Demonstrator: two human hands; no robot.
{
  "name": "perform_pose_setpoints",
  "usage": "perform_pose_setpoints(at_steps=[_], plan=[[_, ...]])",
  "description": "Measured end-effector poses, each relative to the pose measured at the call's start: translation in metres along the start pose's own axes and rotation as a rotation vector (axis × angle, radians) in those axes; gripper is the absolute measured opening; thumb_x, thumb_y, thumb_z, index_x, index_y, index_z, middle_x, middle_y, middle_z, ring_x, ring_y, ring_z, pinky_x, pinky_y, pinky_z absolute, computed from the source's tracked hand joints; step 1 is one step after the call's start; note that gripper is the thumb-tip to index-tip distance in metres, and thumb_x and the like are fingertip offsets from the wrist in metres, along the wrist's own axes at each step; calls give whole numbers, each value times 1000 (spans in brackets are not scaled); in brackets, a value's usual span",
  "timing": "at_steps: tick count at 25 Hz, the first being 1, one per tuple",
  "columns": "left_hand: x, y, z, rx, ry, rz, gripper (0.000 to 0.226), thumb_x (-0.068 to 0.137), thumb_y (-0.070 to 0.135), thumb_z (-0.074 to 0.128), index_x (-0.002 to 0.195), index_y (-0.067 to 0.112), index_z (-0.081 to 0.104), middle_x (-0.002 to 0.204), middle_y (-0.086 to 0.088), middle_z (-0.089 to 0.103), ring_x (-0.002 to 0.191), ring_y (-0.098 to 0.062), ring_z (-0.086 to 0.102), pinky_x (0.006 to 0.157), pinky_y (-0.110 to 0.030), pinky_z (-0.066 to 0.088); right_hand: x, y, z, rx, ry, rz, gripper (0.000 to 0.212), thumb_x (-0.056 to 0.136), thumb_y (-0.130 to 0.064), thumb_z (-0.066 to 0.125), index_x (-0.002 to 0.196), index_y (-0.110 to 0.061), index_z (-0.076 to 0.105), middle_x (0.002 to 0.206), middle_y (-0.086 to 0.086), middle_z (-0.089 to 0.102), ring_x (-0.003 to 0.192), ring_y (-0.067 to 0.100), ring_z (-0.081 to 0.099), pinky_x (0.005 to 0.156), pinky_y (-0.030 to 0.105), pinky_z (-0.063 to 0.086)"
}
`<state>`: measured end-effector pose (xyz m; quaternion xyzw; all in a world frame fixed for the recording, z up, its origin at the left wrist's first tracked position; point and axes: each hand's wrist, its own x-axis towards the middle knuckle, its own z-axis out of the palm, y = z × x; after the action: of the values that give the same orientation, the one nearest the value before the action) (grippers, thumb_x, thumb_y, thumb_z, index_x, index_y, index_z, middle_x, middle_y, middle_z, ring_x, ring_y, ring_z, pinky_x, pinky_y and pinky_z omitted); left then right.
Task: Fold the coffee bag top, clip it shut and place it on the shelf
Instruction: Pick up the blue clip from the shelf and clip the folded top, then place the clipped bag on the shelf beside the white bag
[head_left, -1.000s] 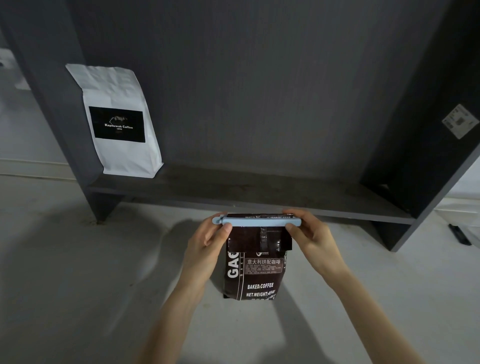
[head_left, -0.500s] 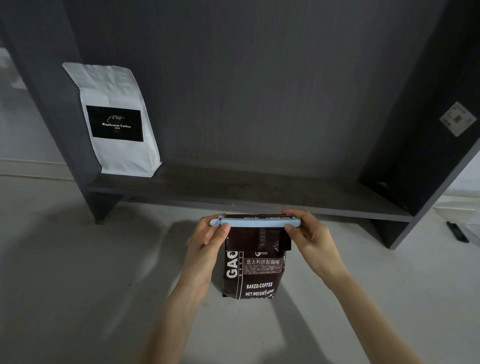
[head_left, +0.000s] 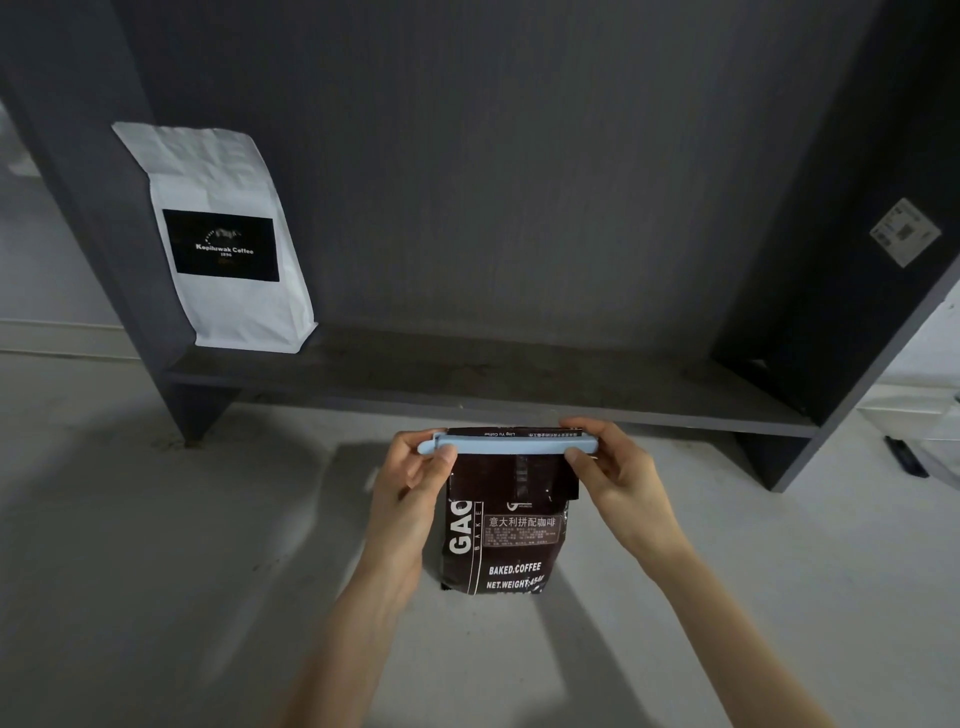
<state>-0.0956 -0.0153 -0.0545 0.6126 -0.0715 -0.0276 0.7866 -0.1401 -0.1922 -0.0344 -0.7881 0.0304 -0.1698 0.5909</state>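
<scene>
- The dark shelf unit (head_left: 519, 156) fills most of my view, and its low shelf (head_left: 467, 384) runs across just beyond my hands; the middle and right of that board lie bare, so I judge the bag can go there.
- A white coffee bag (head_left: 228, 239) stands upright at the shelf's left end, leaning back against the side panel, which leaves the rest of the board free.
- The pale floor (head_left: 130, 545) spreads below the shelf, and the bag hangs above it, in front of the shelf edge, not on the board.
- My dark coffee bag (head_left: 504, 545) hangs upright between my hands, its top folded over toward me so the flap lies flat for clamping.
- My left hand (head_left: 415, 483) pinches the left end of the clip, thumb in front, steadying the hinge side.
- My right hand (head_left: 613, 467) is closed on the right end, thumb pressing, I think to snap it shut.
- The light blue clip (head_left: 511, 445) lies level across the fold, spanning its whole width; whether it has latched I cannot tell.
</scene>
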Motion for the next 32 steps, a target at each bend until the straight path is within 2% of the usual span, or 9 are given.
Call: perform_pose_setpoints(at_steps=[6, 12, 14, 17, 19, 23, 25, 29, 32], plan=[[2, 0, -2, 48, -15, -2, 7, 84, 16, 54, 88, 21, 57, 85, 8, 66, 75, 4, 63, 73, -16, 46, 0, 3, 2, 2, 1, -4, 31, 88, -8, 50, 91, -39, 52, 82, -1, 63, 80, 15, 63, 65, 14, 54], [-1, -3, -13, 166, -202, -11, 28, 82, 10, 56, 98, 33, 55, 94, 22, 64, 85, 18, 59, 67, 1, 43, -2, 12, 3, 63, -12, 46, 44, 88, -11, 50, 126, -31, 38, 100, 1, 60, 98, 15, 59, 70, 6, 51], [-4, -8, -16, 204, -263, -40, 37, 82, 6, 56, 108, 32, 49, 105, 21, 58, 91, 18, 56, 71, 0, 43, -5, 21, 5, 68, -17, 65, 54, 88, -12, 51, 134, -28, 28, 117, 2, 58, 112, 15, 54, 84, 15, 51], [-4, -16, -20, 233, -290, -65, 54, 82, 3, 55, 119, 38, 38, 114, 23, 53, 106, 10, 50, 78, -1, 43, -13, 38, 9, 19, -23, 94, 59, 86, -10, 54, 136, -25, 27, 127, 1, 55, 120, 16, 50, 103, 43, 42], [-6, -21, -22, 269, -302, -103, 62, 81, 2, 56, 119, 44, 30, 117, 23, 49, 109, 9, 46, 86, -5, 42, -21, 49, 10, -40, -39, 133, 58, 85, -9, 56, 135, -22, 30, 132, 2, 51, 123, 13, 46, 105, 46, 39], [-10, -29, -25, 317, -297, -177, 72, 81, 0, 54, 137, 24, 16, 135, 7, 34, 124, -5, 32, 99, -18, 31, -35, 67, 16, -111, -108, 213, 55, 82, -11, 60, 131, -25, 38, 133, 1, 53, 124, 12, 46, 105, 46, 40], [-10, -31, -26, 355, -282, -167, 73, 81, -1, 55, 136, 25, 13, 141, -2, 34, 124, -7, 32, 101, -20, 30, -38, 73, 18, -120, -112, 218, 52, 82, -4, 59, 127, -26, 44, 124, -4, 60, 119, 9, 51, 100, 38, 46], [-10, -28, -24, 405, -273, -135, 72, 82, -2, 53, 132, 26, 11, 133, 1, 35, 119, -6, 34, 84, 2, 33, -36, 66, 18, -149, -79, 215, 49, 81, 3, 55, 121, -25, 52, 104, -20, 63, 94, -20, 54, 78, -1, 43], [-8, -28, -27, 452, -281, -143, 73, 81, 3, 56, 135, 26, 11, 139, -5, 38, 128, -14, 36, 100, -17, 33, -35, 61, 19, -158, -57, 211, 49, 80, 6, 55, 119, -23, 54, 101, -14, 66, 86, -26, 53, 71, -6, 40]])
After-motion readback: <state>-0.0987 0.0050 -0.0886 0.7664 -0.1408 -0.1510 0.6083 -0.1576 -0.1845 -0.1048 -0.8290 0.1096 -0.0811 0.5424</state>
